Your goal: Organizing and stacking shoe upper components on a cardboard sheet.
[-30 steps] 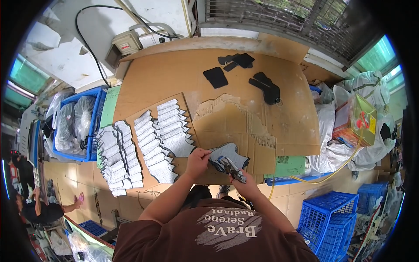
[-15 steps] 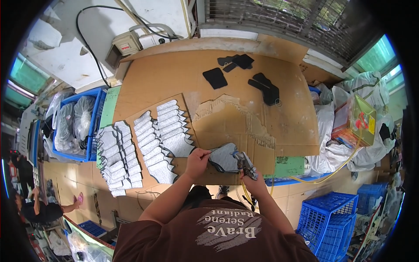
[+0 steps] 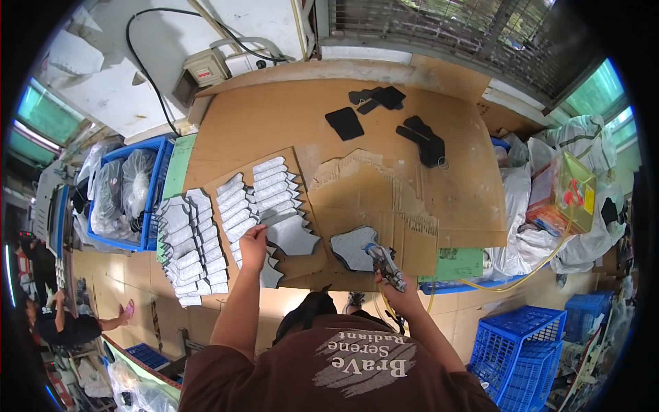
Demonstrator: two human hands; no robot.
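Observation:
My right hand (image 3: 398, 292) grips a metal spray gun (image 3: 384, 266), joined to a yellow hose. Its nozzle end is over a light grey, dark-edged cut piece (image 3: 351, 247) that lies flat on the cardboard. My left hand (image 3: 254, 248) is above the overlapping rows of similar grey pieces (image 3: 237, 213), fingers pressed together near the edge of one row. Whatever is between those fingertips is too small to make out. Beside it, a larger grey piece (image 3: 294, 235) forms the near end of the neighbouring row.
Black cut pieces (image 3: 422, 141) lie at the table's far side. Torn cardboard (image 3: 350, 165) covers the middle. A blue crate (image 3: 154, 199) with bagged goods stands at left, white bags (image 3: 508, 199) at right. Blue crates (image 3: 515, 350) stand lower right; another person (image 3: 65, 326) is far left.
My left hand has left the grey piece under the spray gun and moved left to the rows. The right hand still holds the spray gun over that piece. The view has shifted slightly.

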